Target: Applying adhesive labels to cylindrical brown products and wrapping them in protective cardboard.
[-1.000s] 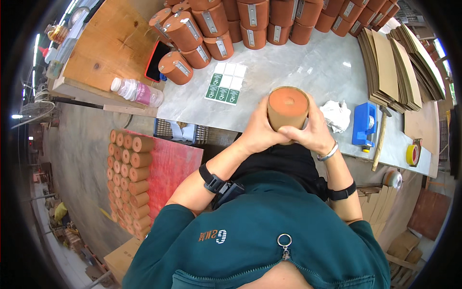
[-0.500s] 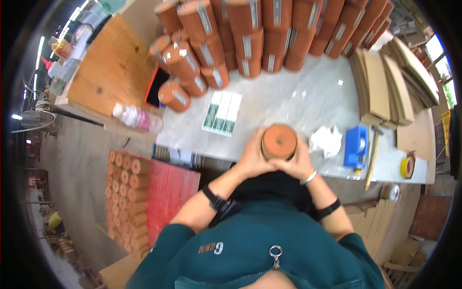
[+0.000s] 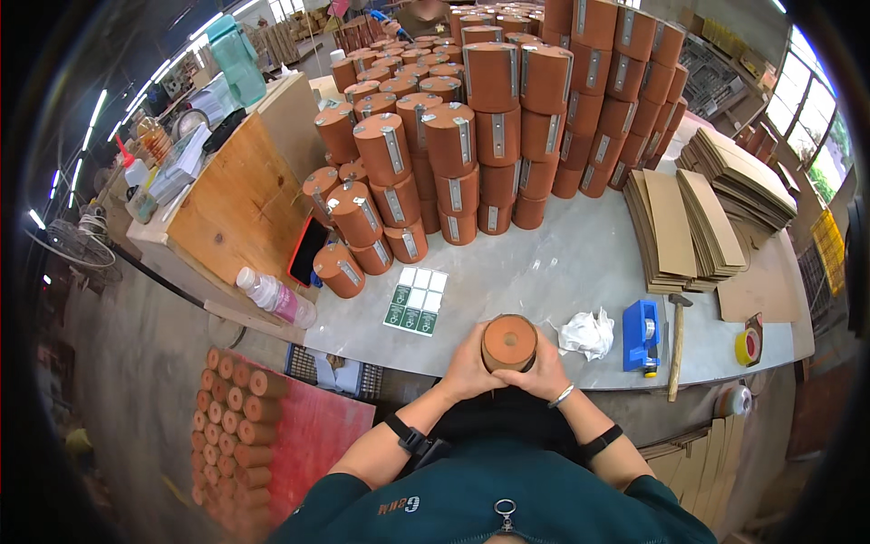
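Green labels [image 3: 410, 319] with tiny, unreadable white print lie on the surface [image 3: 507, 281], centre-left; a pink label [image 3: 295, 306] wraps the bottle [image 3: 263, 288] at left; orange-and-white lettering [image 3: 400, 506] marks the shirt [image 3: 485, 471], lower centre.

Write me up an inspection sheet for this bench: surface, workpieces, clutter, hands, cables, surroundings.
Surface: grey tabletop, with a label sheet lying on it.
Workpieces: brown cylinder in hand, holed end facing the camera; stacked cylinders with metal strips stand beyond.
Clutter: crumpled white wad, blue tape dispenser, hammer, yellow tape roll, plastic bottle.
Hands: left hand and right hand grip the cylinder from opposite sides.
Cables: pale loops, far left; type unclear.
Surroundings: flat cardboard at right; plain cylinders on a red board, lower left; partly hidden person behind the stacks.
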The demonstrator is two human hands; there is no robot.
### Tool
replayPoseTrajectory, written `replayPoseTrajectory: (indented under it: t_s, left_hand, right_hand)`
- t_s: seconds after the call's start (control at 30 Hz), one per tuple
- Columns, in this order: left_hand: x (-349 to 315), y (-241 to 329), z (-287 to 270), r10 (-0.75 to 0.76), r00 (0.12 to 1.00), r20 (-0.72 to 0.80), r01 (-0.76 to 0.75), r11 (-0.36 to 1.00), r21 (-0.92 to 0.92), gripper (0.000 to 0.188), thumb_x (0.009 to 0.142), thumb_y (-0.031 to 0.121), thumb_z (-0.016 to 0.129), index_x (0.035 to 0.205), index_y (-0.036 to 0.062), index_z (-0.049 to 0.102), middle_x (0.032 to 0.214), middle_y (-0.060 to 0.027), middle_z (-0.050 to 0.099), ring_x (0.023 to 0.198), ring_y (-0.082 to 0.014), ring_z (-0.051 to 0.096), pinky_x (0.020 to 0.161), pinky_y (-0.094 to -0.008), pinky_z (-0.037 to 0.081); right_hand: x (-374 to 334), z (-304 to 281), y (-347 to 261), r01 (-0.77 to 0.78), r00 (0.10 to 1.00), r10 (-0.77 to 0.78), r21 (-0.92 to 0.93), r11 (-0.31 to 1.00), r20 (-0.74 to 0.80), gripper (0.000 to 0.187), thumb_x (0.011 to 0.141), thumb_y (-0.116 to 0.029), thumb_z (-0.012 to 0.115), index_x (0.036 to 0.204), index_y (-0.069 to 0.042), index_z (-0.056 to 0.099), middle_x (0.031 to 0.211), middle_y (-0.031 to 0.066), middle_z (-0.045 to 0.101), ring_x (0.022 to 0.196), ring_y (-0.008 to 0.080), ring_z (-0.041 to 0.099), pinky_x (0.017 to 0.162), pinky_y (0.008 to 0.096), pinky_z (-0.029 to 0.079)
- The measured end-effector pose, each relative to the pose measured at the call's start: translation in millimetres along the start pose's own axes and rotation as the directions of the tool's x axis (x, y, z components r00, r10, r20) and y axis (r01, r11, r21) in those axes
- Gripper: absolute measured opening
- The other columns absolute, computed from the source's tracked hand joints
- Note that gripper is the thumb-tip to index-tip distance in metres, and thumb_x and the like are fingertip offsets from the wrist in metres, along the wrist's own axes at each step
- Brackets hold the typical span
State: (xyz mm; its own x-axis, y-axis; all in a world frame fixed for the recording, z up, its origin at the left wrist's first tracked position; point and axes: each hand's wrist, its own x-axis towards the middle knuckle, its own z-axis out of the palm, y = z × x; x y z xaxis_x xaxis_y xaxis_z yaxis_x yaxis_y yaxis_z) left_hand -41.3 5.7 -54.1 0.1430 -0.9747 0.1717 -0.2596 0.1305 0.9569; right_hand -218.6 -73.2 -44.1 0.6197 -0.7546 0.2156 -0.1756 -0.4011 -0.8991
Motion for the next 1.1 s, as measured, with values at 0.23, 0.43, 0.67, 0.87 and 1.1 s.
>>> replayPoseTrajectory:
  t_s: [0.23,0.43,0.67,0.87,1.1]
  left_hand:
    - [3.1,16.6,-5.3,0.149,0.989,0.023,-0.150,0.953,0.262,0.088,0.065,0.019,0.094,0.141,0.0046,0.052,0.130,-0.0187,0.064,0.128,-0.0361,0.060,0.112,-0.0469,0.046]
    - [21.0,44.0,-26.4,0.516,0.789,0.333,-0.593,0.497,0.634,0.067,0.072,0.020,0.085,0.133,0.0105,0.061,0.133,-0.0112,0.066,0.129,-0.0314,0.062,0.119,-0.0633,0.034]
    - [31.5,62.5,-32.8,0.584,0.595,0.552,-0.743,0.137,0.655,0.043,0.087,0.020,0.069,0.130,0.0183,0.064,0.138,-0.0015,0.065,0.135,-0.0230,0.060,0.121,-0.0630,0.033]
    - [22.6,67.9,-37.7,0.528,0.602,0.599,-0.742,0.094,0.664,0.052,0.089,0.018,0.070,0.140,0.0203,0.058,0.150,-0.0046,0.057,0.146,-0.0276,0.049,0.123,-0.0593,0.031]
    - [1.8,91.8,-17.3,-0.034,0.999,0.003,0.033,0.970,-0.242,0.094,0.081,0.020,0.087,0.157,0.0031,0.035,0.157,-0.0215,0.042,0.147,-0.0337,0.044,0.119,-0.0456,0.038]
  right_hand:
    - [-6.5,-27.0,-13.6,-0.082,0.985,0.070,0.077,0.994,0.157,0.086,0.082,-0.042,0.087,0.146,0.001,0.050,0.136,0.0186,0.065,0.126,0.0299,0.065,0.107,0.0407,0.052]
    - [-9.5,-69.0,-25.9,-0.389,0.897,0.289,0.291,0.874,0.334,0.067,0.110,-0.054,0.041,0.143,0.002,0.057,0.118,0.0151,0.070,0.107,0.0231,0.070,0.084,0.0321,0.060]
    - [-3.8,-60.1,-38.3,-0.469,0.833,0.354,0.204,0.859,0.426,0.066,0.102,-0.050,0.065,0.139,0.004,0.055,0.116,0.0164,0.068,0.102,0.0175,0.070,0.069,0.0285,0.062]
    - [-19.7,-38.2,-29.8,-0.137,0.984,0.089,0.330,0.934,0.156,0.069,0.099,-0.036,0.073,0.147,0.007,0.049,0.124,0.0156,0.067,0.113,0.0187,0.066,0.097,0.0342,0.055]
    - [-15.6,-19.7,-29.1,-0.083,0.996,0.089,0.283,0.956,-0.009,0.082,0.095,-0.031,0.077,0.154,0.010,0.038,0.139,0.0233,0.063,0.129,0.0270,0.062,0.106,0.0370,0.050]
